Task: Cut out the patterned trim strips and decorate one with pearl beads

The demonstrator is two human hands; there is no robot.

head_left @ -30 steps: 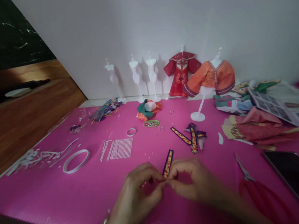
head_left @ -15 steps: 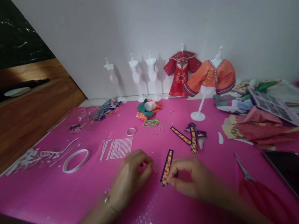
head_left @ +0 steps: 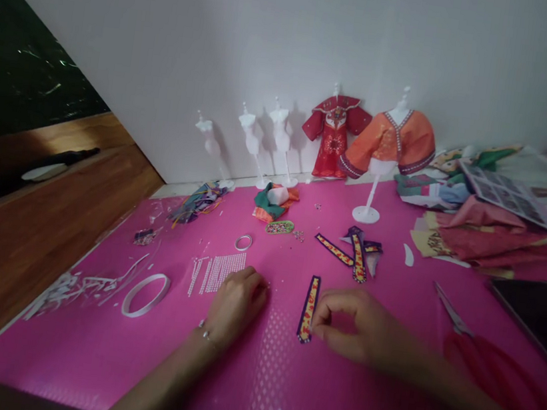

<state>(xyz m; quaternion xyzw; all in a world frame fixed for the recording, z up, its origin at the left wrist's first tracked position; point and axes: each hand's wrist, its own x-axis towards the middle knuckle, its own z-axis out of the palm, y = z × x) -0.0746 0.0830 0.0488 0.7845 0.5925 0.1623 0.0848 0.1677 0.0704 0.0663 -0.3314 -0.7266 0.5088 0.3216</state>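
Observation:
My right hand [head_left: 356, 323] pinches the near end of a narrow purple-edged yellow patterned strip [head_left: 310, 297], which stands up from the pink mat [head_left: 132, 361]. My left hand [head_left: 236, 303] rests on the mat with its fingers curled, beside the near right corner of a sheet of small white gem stickers [head_left: 218, 272]. I cannot see anything held in it. Two more patterned strips [head_left: 350, 254] lie crossed further back.
A white tape ring [head_left: 145, 294] and clear plastic scraps lie at left. Red scissors [head_left: 476, 346] and a dark tablet [head_left: 538, 317] sit at right. Three bare white mannequins [head_left: 256, 139], a red dress [head_left: 334, 134] and an orange jacket [head_left: 393, 140] line the wall; fabric piles lie at back right.
My left hand let go of the strip's near end and moved left to the gem sticker sheet. My right hand keeps hold of the strip.

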